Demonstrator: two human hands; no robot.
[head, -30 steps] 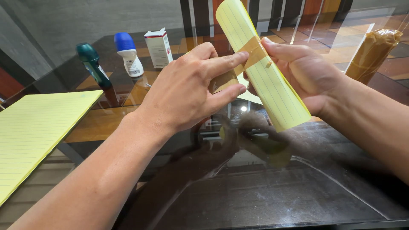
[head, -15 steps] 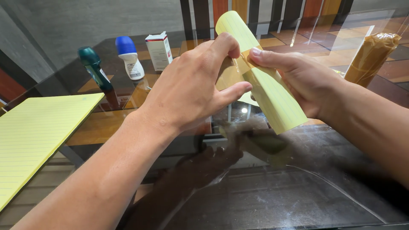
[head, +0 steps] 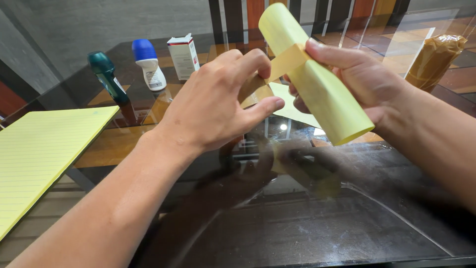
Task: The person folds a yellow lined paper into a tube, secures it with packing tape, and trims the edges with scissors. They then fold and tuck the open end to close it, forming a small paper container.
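Rolled yellow paper tube (head: pixel 317 84): held above the glass table, tilted, far end up-left, near end down-right. Brown tape strip (head: pixel 277 67): stuck across its upper part, stretching left.

glass table (head: pixel 307 233) | grey wall (head: pixel 99 20) | striped wood floor (head: pixel 367 30)

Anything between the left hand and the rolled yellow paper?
Nothing visible blocks it. The left hand pinches the free end of a tan tape strip that already runs across to the paper roll, which the right hand holds above the glass table.
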